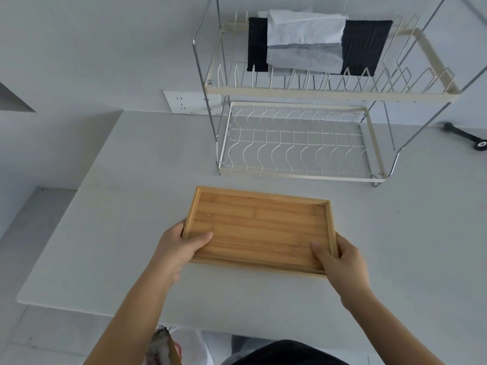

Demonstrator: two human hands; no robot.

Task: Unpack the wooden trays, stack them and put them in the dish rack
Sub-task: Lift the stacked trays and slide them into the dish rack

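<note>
A shallow rectangular bamboo tray with a raised rim point(259, 230) is held over the white countertop point(105, 233), just in front of the two-tier white wire dish rack point(297, 143). Whether it rests on the surface or is lifted just clear of it cannot be told.

Grip: left hand point(179, 248) is clamped on the tray's near-left corner, thumb lying inside on the floor, fingers hidden underneath. Right hand point(340, 262) is clamped on the near-right corner the same way, thumb inside. Both are closed on the tray.

Only one tray thickness is readable from this angle; whether more are stacked below cannot be confirmed.

Step in hand, as judged: the tray is being carried to the rack. To do it well:
- tray should be kept level, with both corners gripped evenly so nothing stacked can slide
- lower tier is probably the target, as it is bare; it should be entered from the open front, under the upper tier's front bar
- tray should be set down flat across the wavy wires, and grip released only once it is seated

Containers:
- upper tier: a black flat mat point(366, 46) with white and grey folded cloth point(305, 40) on it
- lower tier: nothing visible in it
- tray: nothing in it

A small black wheeled part point(466, 138) lies on the counter right of the rack, well apart.
</note>
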